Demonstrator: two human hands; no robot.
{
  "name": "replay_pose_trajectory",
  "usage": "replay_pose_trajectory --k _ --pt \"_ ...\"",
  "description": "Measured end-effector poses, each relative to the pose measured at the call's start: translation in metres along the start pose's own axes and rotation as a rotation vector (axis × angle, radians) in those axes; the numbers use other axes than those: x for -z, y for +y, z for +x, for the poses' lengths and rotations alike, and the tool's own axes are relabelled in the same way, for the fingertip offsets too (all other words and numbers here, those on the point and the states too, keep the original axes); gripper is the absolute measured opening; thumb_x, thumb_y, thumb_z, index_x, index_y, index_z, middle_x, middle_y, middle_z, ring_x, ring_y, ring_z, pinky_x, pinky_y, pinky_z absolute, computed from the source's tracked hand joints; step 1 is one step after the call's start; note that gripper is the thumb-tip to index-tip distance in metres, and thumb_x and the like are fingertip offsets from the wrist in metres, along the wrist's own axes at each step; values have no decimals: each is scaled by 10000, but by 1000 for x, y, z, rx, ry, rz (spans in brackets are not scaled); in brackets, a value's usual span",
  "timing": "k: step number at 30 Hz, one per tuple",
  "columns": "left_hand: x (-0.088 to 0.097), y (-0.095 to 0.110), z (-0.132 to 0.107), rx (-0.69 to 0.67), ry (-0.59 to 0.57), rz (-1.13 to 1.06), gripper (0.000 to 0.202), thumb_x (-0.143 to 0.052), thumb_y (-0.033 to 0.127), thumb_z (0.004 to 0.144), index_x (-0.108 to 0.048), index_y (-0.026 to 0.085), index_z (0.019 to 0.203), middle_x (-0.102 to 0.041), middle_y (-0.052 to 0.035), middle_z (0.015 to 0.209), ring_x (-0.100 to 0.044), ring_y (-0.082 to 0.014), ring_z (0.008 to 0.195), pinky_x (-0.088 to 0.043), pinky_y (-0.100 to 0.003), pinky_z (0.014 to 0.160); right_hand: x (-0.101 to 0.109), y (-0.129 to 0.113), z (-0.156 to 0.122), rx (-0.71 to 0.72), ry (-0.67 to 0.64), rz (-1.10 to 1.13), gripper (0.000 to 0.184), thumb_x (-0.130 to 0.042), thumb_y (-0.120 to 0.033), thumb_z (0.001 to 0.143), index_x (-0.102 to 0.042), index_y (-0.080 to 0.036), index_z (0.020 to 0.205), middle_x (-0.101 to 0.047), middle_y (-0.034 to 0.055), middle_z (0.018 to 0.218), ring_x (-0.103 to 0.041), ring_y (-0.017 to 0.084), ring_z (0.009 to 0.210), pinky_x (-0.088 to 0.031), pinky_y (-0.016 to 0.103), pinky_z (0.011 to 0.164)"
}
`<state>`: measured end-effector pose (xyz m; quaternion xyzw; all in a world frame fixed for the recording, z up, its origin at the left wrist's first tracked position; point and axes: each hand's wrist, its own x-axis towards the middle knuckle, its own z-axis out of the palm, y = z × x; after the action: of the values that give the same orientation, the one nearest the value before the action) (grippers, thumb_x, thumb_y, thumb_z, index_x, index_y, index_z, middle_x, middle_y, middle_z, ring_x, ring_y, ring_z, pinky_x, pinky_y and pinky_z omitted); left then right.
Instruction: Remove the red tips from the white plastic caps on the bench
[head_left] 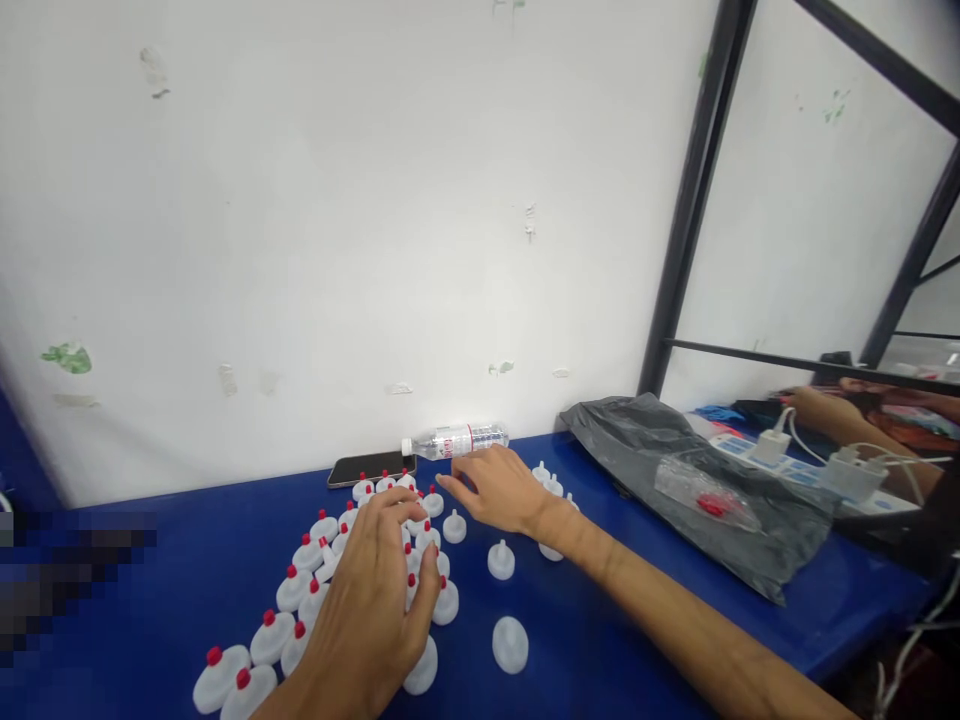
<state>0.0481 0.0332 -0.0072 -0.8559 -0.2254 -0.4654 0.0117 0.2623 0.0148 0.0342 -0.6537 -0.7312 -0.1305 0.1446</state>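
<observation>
Many small white plastic pieces with red caps [272, 640] stand in a cluster on the blue table [150, 580]. My left hand [379, 590] is over this cluster, its fingers bent and the thumb apart. Part of the cluster is hidden beneath it. My right hand [499, 490] reaches in at the right edge of the group, with thumb and fingers apart and nothing visible between them. Close to it is a white piece without a red cap [454, 526]. Another uncapped white piece [501, 560] stands nearer to me, and a white oval piece [510, 645] lies in front.
A clear plastic bottle [457, 441] lies against the wall, next to a dark phone [367, 468]. To the right, a grey plastic bag [637, 470] carries a clear packet with red bits [712, 500]. A power strip [772, 460] with chargers sits behind it, by a black frame [694, 200].
</observation>
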Motion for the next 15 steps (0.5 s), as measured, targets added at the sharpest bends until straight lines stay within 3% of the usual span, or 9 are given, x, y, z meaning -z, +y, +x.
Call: replay_pose_trajectory --k 3,7,10,15 --pt "2 -1 1 8 -28 -16 290 -492 237 993 -473 214 1281 -595 -146 1283 -632 -312 1204 -577 -534 1004 -5 -6 19 25 -75 -21 482 -486 -554 1045 -746 -181 885 -764 104 796 -703 252 775 -406 326 713" --pt "3 -4 5 24 -46 0 343 -494 247 987 -480 225 1329 -618 -143 1265 -651 -328 1175 -586 -560 982 -7 -9 38 78 -148 -6 265 -635 -371 938 -733 -181 782 -744 96 734 -686 255 710 -383 317 657" --pt "5 -4 8 30 -39 7 360 -482 262 994 -486 231 1352 -618 -138 1281 -646 -327 1198 -582 -567 1000 4 -5 38 70 -104 49 209 -605 -268 909 -683 -189 732 -721 75 729 -643 221 681 -359 309 638" --pt "2 -7 7 68 -41 73 541 -525 405 1014 -408 239 1515 -612 -150 1408 -625 -340 1287 -591 -551 1009 29 -6 14 99 -18 257 357 -436 -316 1036 -532 -214 708 -564 -31 646 -501 128 609 -357 263 617"
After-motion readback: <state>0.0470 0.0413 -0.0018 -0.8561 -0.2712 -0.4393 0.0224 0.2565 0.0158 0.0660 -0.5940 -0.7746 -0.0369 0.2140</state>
